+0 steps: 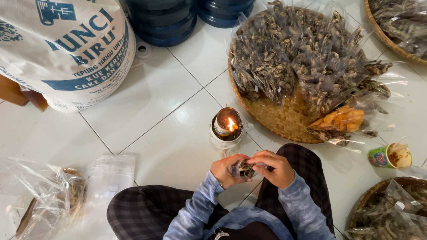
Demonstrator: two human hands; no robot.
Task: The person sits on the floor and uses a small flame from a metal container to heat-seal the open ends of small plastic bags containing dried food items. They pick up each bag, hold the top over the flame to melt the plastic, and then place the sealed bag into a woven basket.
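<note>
White tiled floor; person seated cross-legged on it, forearms drawn in over the lap. Big white flour sack upper left, dark blue water jugs beside it. Large round woven tray ahead, heaped with clear packets of dark dried snack, one orange-filled packet at its near edge. Two more woven trays with the same packets: one far right, one lower right. Loose clear plastic bags lie at left. Open tile between sack and tray. Small cup at right. Lit candle in a tin stands just beside the big tray's rim, right in front of the hands. Left hand and right hand meet, fingers pinched closed on a small snack packet held between them, just below the flame.
</note>
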